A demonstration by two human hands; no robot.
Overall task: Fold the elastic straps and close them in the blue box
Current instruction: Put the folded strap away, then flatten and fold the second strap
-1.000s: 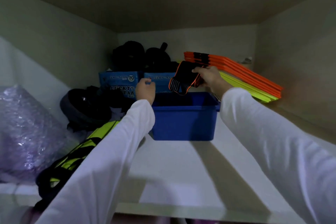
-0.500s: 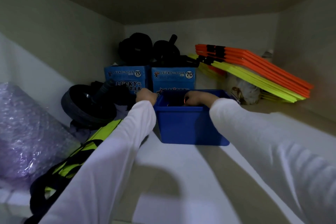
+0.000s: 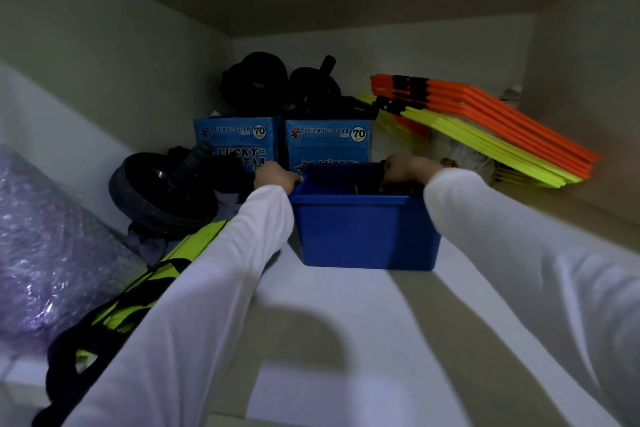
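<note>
An open blue plastic box (image 3: 363, 232) stands on a white shelf inside a cupboard. My left hand (image 3: 275, 177) grips the box's left rim near its far corner. My right hand (image 3: 401, 172) reaches down into the box from the right, its fingers bent over the black elastic straps with orange trim (image 3: 360, 188), of which only a small part shows above the rim. Whether the fingers still hold the straps I cannot tell. No lid is in view.
Two blue "Lucky Star" cartons (image 3: 327, 144) stand behind the box with black rollers (image 3: 256, 83) on top. An ab wheel (image 3: 162, 192) and a yellow-black bag (image 3: 138, 291) lie left, bubble wrap (image 3: 45, 253) far left. Orange and yellow flat frames (image 3: 485, 125) lean at the right.
My right hand has brought the straps down from above the box into it. My left hand has moved from above the rim onto the box's left edge. The view has come closer.
</note>
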